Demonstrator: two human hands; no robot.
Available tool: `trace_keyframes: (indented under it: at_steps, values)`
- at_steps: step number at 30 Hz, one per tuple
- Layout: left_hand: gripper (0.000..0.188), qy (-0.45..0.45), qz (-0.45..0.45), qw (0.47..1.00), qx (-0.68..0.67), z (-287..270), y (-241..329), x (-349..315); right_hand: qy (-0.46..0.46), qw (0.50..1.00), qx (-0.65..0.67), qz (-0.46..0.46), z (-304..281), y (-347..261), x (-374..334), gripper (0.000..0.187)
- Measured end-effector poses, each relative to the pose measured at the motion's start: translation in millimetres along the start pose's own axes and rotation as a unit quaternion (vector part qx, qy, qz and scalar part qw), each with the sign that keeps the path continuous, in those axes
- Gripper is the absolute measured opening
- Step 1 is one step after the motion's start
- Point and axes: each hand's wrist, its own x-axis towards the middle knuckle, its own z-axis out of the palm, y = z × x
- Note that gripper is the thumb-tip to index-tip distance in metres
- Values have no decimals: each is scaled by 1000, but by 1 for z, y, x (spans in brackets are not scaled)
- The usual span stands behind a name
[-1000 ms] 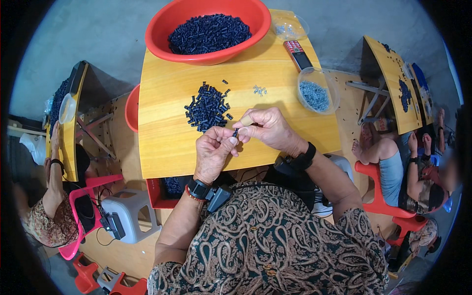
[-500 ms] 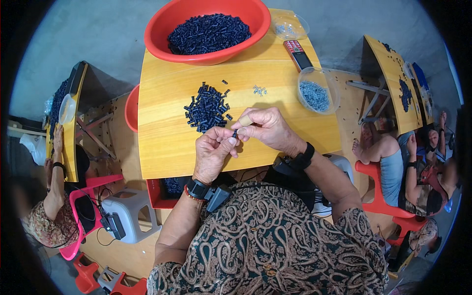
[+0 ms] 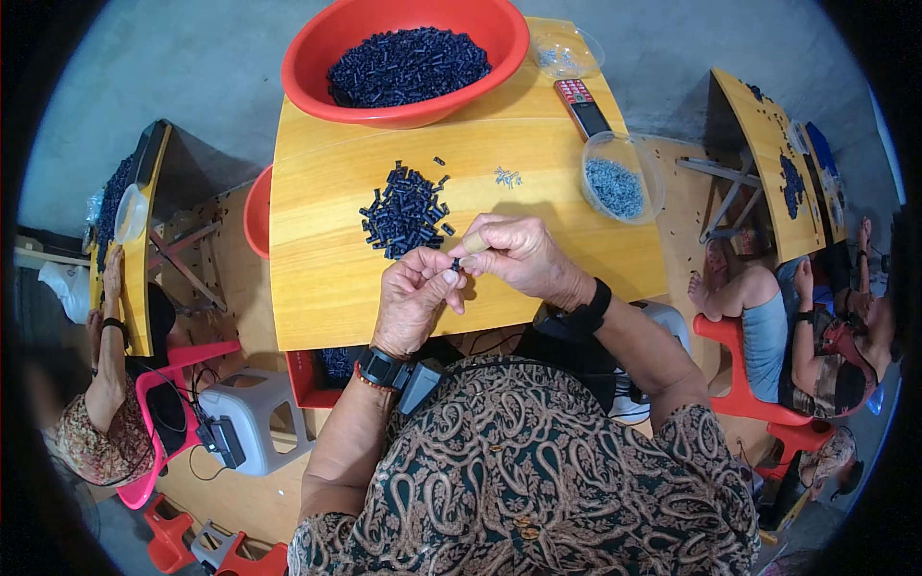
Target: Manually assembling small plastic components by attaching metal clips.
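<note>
Through the head camera I have the left hand [image 3: 413, 293] pinching a small black plastic piece [image 3: 456, 264] between thumb and forefinger, over the near part of the yellow wooden bench [image 3: 331, 221]. The right hand [image 3: 523, 257] meets it there, thumb and forefinger bent in at the piece's upper end; I cannot tell whether they grip it or merely press on it. A tan sleeve [image 3: 474, 243] covers a finger of that hand.

Just beyond the fingers I see a loose pile of black plastic pieces [image 3: 405, 213] like the one held, and to its right a little cluster of thin silvery pins [image 3: 507, 177]. Near the bench's right edge stands a round clear plastic tub [image 3: 656, 187] with grey-blue metal bits inside. Behind that lie a red-and-black keypad phone [image 3: 582, 109] and, at the far corner, a shallow clear plastic dish [image 3: 588, 60]. A wide red plastic basin [image 3: 504, 53] full of black pieces sits at the far left.
</note>
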Motion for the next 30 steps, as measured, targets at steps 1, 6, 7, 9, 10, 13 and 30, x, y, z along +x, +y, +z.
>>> trace_keyframes:
  at_steps: [1, 6, 7, 9, 10, 13, 30]
  values:
    - [11, 3, -4, 1000, -6, 0, 0, 0, 0, 1000, 0, 0, 1, -1, -1, 14]
    - [10, 0, -5, 1000, 10, 0, 0, -1, -11, 997, -65, -41, 3, -1, -3, 15]
    - [10, 3, -9, 1000, 18, 0, 0, -2, -10, 997, -65, -41, 4, -2, -3, 15]
    - [10, 6, -10, 1000, 27, 1, 0, 0, -18, 998, -41, -35, 2, -2, -2, 17]
    - [9, 10, -8, 1000, 15, 2, 0, 1, -18, 998, -42, -36, 1, -2, -2, 17]
    - [7, 19, -4, 1000, -9, 4, 1, 3, -10, 999, 30, 3, 5, 1, -5, 22]
    - [10, 28, -20, 997, -68, 3, -1, 4, 7, 958, -279, -70, 18, -14, -5, 28]
